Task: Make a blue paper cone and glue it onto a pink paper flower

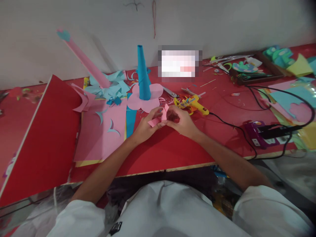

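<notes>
A small folded strip of pink paper (pixel 154 122) is pinched between my two hands over the red table. My left hand (pixel 147 126) holds its left part, and my right hand (pixel 182 122) grips its upright right part with bent fingers. Just beyond them, a blue paper cone (pixel 143 79) stands upright on a pink flower-shaped paper base (pixel 156 95). To the right of the base lies a yellow glue gun (pixel 199 106), with scissors (pixel 170 92) behind it among paper scraps.
Pink sheets (pixel 111 131) with blue crescent pieces lie left, beside a tilted red board (pixel 44 141). A tall pink paper tube (pixel 86 61) leans behind. At right are a purple power strip (pixel 259 134), black cables and a brown tray (pixel 266 74).
</notes>
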The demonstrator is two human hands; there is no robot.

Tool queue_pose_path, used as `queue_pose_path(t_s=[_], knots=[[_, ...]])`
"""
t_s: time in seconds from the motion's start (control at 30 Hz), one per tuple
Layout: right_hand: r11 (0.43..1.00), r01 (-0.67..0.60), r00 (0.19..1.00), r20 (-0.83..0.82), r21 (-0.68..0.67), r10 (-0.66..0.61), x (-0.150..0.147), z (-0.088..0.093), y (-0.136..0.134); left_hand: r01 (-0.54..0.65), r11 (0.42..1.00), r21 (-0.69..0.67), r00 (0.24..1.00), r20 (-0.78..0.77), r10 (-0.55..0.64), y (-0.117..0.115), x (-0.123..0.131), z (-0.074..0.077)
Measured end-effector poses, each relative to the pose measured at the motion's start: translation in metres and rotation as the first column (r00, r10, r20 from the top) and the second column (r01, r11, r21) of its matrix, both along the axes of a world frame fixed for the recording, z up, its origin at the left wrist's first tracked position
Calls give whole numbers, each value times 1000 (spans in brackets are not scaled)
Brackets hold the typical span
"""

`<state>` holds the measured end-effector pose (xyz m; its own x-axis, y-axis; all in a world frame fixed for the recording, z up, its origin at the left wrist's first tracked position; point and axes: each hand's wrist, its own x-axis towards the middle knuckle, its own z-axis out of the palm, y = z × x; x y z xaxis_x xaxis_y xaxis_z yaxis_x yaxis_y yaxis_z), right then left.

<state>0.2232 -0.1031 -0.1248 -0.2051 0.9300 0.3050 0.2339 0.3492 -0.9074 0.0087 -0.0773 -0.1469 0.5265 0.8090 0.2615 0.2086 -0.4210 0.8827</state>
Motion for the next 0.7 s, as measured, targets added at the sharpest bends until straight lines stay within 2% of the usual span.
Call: queue_pose_path(t_s=[0.1,0.4,0.57,0.7], knots=[[1000,21,1000,1,-13,-21,0,1,0,-2,1000,10,1000,6,2,0,-1,1],[998,68,997,-22,-9,-69,3,-3,2,15,994,-107,997,79,-6,7,-2,1],[998,66,998,-19,-2,-66,3,-6,3,-24,999,-42,996,90,28,11,-2,3],[998,57,998,-20,-13,-57,3,-4,2,-71,996,-54,989,124,77,14,-3,7]])
